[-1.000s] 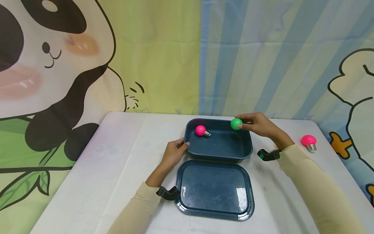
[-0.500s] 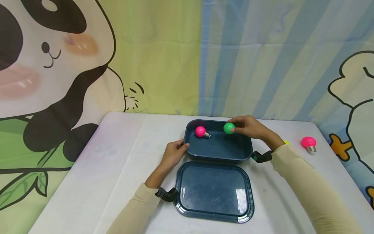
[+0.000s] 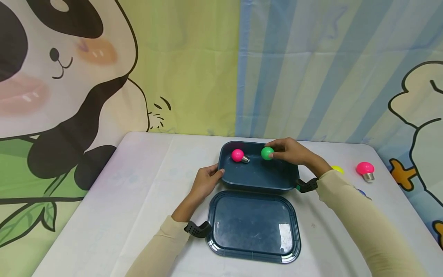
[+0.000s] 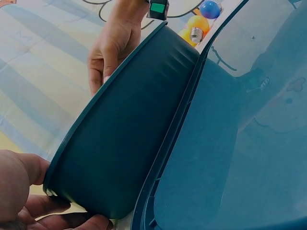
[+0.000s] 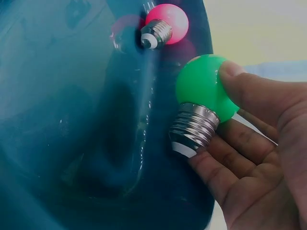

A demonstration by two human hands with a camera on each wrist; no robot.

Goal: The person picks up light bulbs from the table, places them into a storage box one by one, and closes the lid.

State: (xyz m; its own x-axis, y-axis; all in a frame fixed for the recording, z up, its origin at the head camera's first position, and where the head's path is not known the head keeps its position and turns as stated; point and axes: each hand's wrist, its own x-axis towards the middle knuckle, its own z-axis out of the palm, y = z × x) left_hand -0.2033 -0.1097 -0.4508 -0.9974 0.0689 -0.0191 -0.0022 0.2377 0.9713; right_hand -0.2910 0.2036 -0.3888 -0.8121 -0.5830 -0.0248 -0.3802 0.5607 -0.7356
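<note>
A dark blue rectangular container point(image 3: 263, 175) stands near the back of the table, with a pink light bulb point(image 3: 237, 155) lying inside at its left. My left hand point(image 3: 203, 184) grips the container's left end, thumb at the rim and fingers against the outer wall point(image 4: 105, 158). Between the thumb and fingers of my right hand point(image 3: 292, 151) is a green light bulb point(image 5: 204, 86), held over the container's back part. Its metal screw base point(image 5: 193, 128) tilts downward in the right wrist view. The matching dark blue lid point(image 3: 254, 227) lies flat in front of the container.
To the right on the white table point(image 3: 332, 238) lie another pink bulb point(image 3: 365, 168), a yellow bulb point(image 3: 337, 169) and a blue one point(image 3: 361, 191), the last two partly behind my right sleeve. A printed curtain point(image 3: 194, 77) hangs behind the table.
My right hand has carried the green bulb leftward and slightly down, from the container's back right corner further in. The left hand keeps its grip on the container.
</note>
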